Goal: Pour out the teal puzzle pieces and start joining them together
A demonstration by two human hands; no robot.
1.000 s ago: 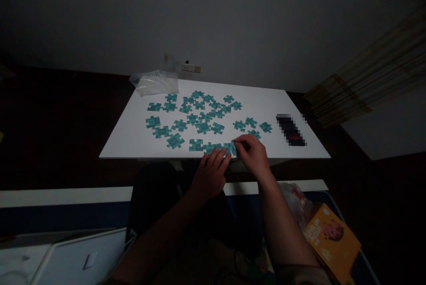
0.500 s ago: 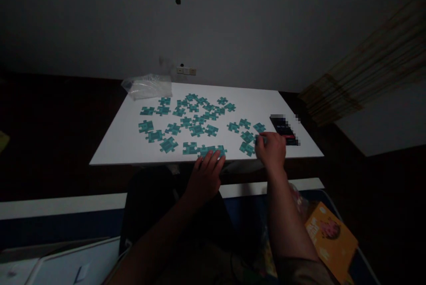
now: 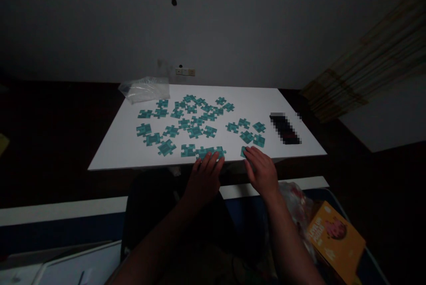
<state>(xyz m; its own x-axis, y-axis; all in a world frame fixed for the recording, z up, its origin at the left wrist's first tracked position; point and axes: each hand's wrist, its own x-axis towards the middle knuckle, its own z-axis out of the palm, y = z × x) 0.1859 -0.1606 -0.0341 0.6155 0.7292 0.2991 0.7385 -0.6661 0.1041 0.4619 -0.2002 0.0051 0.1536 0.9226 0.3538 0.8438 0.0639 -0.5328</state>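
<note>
Teal jigsaw puzzle pieces point(image 3: 195, 132) lie scattered over the white table point(image 3: 120, 152). At the front edge, my left hand point(image 3: 206, 181) rests with its fingers spread flat on a short row of puzzle pieces point(image 3: 203, 151) that touch one another. Another piece point(image 3: 188, 150) sits just left of that row. My right hand point(image 3: 263, 172) has its fingertips on a single puzzle piece point(image 3: 243, 152) by the front edge, partly hidden under the fingers, with the thumb lower down. Several loose pieces point(image 3: 246, 137) lie beyond the right hand.
A clear plastic bag point(image 3: 146, 90) lies at the table's back left corner. On the right is a dark, blurred-out flat object point(image 3: 286, 130). Beside my right forearm are an orange puzzle box point(image 3: 337, 240) and crumpled clear plastic point(image 3: 294, 201). A wall point(image 3: 226, 32) stands behind the table.
My right hand has left the piece near the dark object and moved left and nearer to me. One piece has shifted with it toward the front edge. My left hand stays in place.
</note>
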